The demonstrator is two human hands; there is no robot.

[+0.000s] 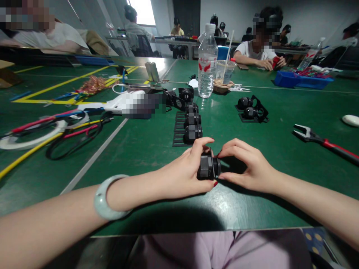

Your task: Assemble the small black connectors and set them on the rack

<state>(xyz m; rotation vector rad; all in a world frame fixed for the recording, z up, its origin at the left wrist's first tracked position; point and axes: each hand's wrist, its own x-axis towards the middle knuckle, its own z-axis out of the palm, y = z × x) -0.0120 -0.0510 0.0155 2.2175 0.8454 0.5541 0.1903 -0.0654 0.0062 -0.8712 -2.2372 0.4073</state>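
A green desk point(146, 153) spans the view. Taking the held black fitting as clock centre, a co-worker point(242, 48) in a white top sits at 1 o'clock, beyond the desk's bottles and trays. A blue tray point(283, 79) of coloured bits lies at 2 o'clock, a clear water bottle point(206, 83) stands at 12, and red-handled pliers point(325, 143) lie just short of 3. A yellow cable point(28, 157) runs in at 9.

The left hand point(193, 166) reaches in from between 8 and 9 o'clock, its grip closed round the fitting's hexagonal body, thumb below and fingers above. The right hand point(249, 164) comes from between 3 and 4; its grip curves with finger and thumb parted at the fitting's ringed end, and I cannot tell how firmly they clasp it.

A row of black fittings point(193, 120) on slotted plates lies at 11, a pair of fittings point(251, 112) at 1. The held black fitting point(206, 167) sits between both hands, near the desk's front edge.
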